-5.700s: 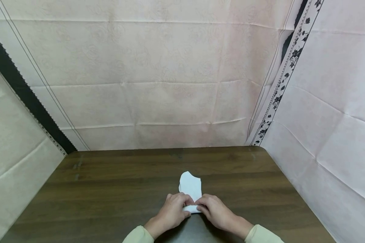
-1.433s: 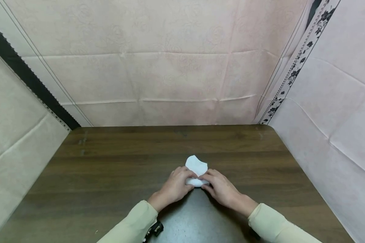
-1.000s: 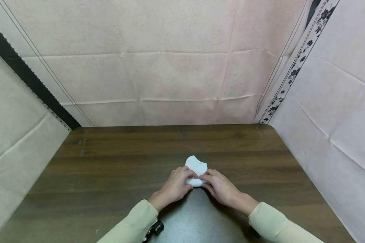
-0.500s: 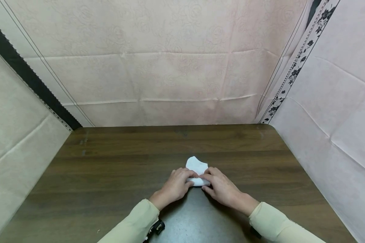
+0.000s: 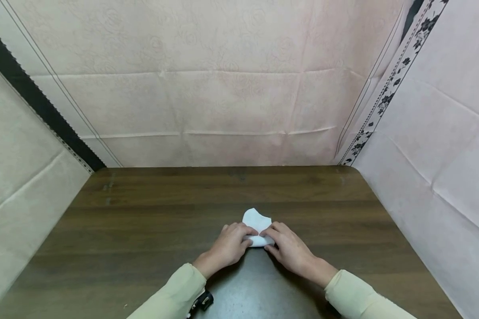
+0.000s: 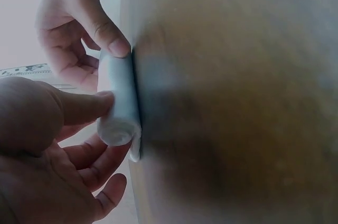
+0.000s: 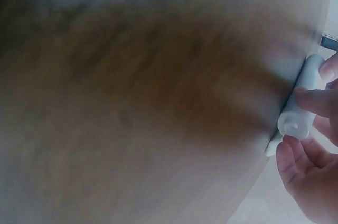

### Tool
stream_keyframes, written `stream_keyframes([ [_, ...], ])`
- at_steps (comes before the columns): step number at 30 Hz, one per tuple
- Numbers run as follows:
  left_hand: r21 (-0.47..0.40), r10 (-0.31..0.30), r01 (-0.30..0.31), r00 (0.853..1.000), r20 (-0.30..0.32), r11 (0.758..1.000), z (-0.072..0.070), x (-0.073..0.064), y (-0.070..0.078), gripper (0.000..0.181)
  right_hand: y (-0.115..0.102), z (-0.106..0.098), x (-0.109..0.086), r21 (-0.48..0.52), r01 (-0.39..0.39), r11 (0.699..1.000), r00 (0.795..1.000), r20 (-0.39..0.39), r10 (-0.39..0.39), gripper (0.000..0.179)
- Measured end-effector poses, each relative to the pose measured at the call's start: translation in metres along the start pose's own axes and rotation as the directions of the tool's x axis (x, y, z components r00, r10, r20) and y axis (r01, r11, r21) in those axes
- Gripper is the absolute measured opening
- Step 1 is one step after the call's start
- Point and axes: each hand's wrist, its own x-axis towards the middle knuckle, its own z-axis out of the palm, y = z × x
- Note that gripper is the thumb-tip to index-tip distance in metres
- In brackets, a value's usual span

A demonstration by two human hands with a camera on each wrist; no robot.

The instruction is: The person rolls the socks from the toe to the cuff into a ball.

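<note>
A strip of white cloth [image 5: 257,219] lies on the table, its near end wound into a small roll [image 6: 123,94] and its far end flat, with a curved, pointed edge. My left hand [image 5: 228,243] grips the roll's left part, thumb on the near side and fingers over the top. Opposite it, my right hand [image 5: 290,249] pinches the right part the same way. Both index fingertips almost meet above the roll. The spiral of layers shows at the roll's end [image 7: 290,126] in the right wrist view, with a flat layer underneath.
The dark brown wooden table [image 5: 163,208] spreads out around the cloth. Pale patterned sheets [image 5: 223,102] hang behind it and along both sides. A black wrist strap device [image 5: 203,301] sits under the left sleeve.
Compared with several seconds ago, the flat part of the cloth is shorter and the roll thicker. The head view has tilted down. Over the last second both hands have only shifted slightly.
</note>
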Motion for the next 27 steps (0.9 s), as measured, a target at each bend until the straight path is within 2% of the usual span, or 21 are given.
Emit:
stream_keyframes([
  [10,-0.025,0.018,-0.019,0.998,-0.057,0.999,0.001,-0.0027,0.0004,0.027,0.0045,0.0008,0.0006,0.027,0.022,0.999,1.0,0.013,-0.023,0.024],
  [20,-0.02,0.018,-0.019,0.999,-0.047,1.0,-0.0004,-0.002,0.0002,0.026,0.0029,-0.0022,0.0035,0.022,-0.009,1.0,0.998,0.062,0.008,0.027],
  [27,-0.007,0.009,-0.01,0.999,-0.032,1.0,-0.0016,0.0001,-0.0015,0.022,0.0005,-0.0032,0.0055,0.019,-0.039,0.999,0.999,0.035,0.038,0.033],
])
